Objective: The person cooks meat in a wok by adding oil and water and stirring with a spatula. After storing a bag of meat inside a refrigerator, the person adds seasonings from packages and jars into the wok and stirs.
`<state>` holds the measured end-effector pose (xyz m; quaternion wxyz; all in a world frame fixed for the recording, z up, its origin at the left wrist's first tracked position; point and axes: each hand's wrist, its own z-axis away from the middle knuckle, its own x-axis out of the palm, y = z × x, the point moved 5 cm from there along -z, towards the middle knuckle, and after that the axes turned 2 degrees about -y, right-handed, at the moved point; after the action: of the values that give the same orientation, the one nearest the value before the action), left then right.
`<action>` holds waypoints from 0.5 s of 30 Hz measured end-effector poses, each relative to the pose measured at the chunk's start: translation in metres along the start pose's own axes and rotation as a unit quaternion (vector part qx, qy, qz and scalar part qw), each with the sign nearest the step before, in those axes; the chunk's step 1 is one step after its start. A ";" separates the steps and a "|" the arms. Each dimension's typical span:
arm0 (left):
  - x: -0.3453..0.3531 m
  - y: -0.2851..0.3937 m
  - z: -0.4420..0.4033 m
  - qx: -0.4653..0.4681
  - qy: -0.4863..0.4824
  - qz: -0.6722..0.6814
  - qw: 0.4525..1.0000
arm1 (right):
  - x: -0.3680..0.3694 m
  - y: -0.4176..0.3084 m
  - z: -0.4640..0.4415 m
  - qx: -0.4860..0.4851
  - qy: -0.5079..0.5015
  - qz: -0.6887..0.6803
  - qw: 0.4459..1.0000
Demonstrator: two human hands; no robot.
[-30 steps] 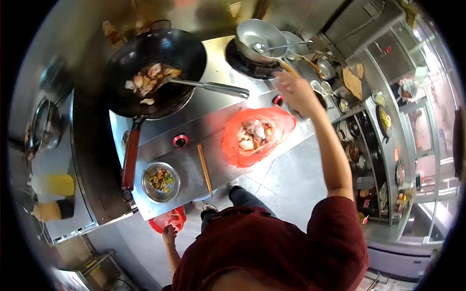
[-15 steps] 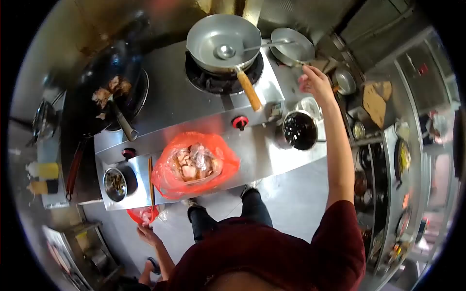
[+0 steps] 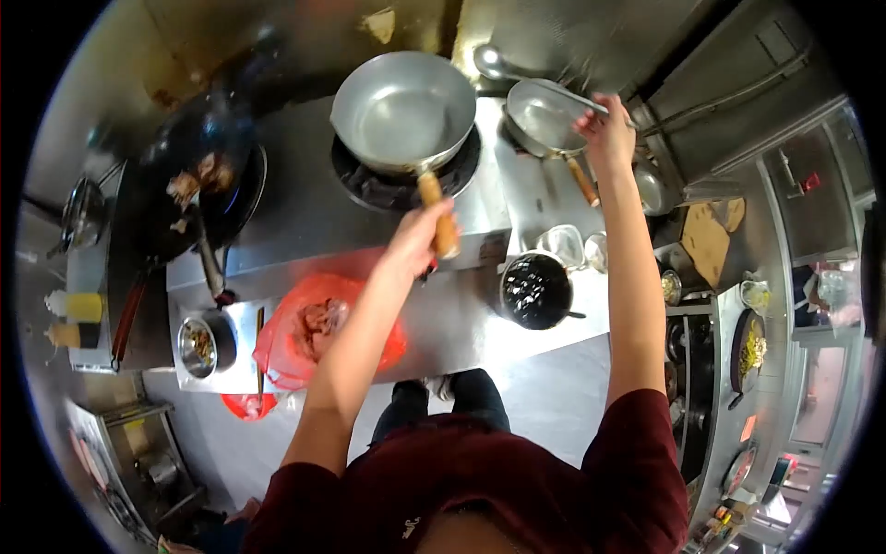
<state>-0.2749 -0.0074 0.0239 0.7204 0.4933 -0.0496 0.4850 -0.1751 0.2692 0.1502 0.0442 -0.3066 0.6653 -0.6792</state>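
My left hand [image 3: 417, 238] is closed round the wooden handle [image 3: 432, 198] of a deep grey saucepan [image 3: 399, 106], which sits on the burner with nothing visible inside. My right hand [image 3: 606, 137] grips the long handle of a metal ladle [image 3: 489, 63]. The ladle's bowl is up by the back wall, beyond the saucepan's rim, and its handle crosses above a smaller pan [image 3: 546, 115]. Partly behind my left forearm, a red plastic bag [image 3: 288, 337] with pieces of raw meat lies on the counter.
On the left, a black wok [image 3: 152, 231] holds browned meat and a spatula [image 3: 209, 258]. A pot of dark liquid [image 3: 535, 291] stands near the counter's front edge. A steel bowl [image 3: 198, 346] and chopsticks [image 3: 260, 351] are at front left. Shelves with pans line the right.
My left hand has come up from the small red bag at lower left to the saucepan handle. My right hand has taken the ladle, now out of the saucepan. The view has shifted slightly.
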 end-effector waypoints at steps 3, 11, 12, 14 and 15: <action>0.011 0.013 0.018 0.033 0.045 -0.039 0.998 | -0.075 0.023 -0.029 -0.008 0.081 0.012 0.997; 0.087 0.010 0.071 0.145 0.042 -0.162 0.975 | -0.154 0.154 -0.094 0.141 0.113 0.080 0.980; 0.106 0.006 0.076 0.144 0.038 -0.164 0.975 | -0.162 0.159 -0.095 0.155 0.077 0.071 0.982; 0.140 -0.006 0.079 0.146 0.022 -0.156 0.977 | -0.178 0.163 -0.088 0.204 0.004 0.041 0.978; 0.156 -0.016 0.079 0.142 0.011 -0.144 0.979 | -0.187 0.150 -0.078 0.216 -0.041 0.074 0.973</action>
<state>-0.1487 0.0336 0.1392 0.7058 0.5874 0.0992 0.3833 -0.1135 0.4079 -0.0505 0.1872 -0.2675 0.5216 -0.7882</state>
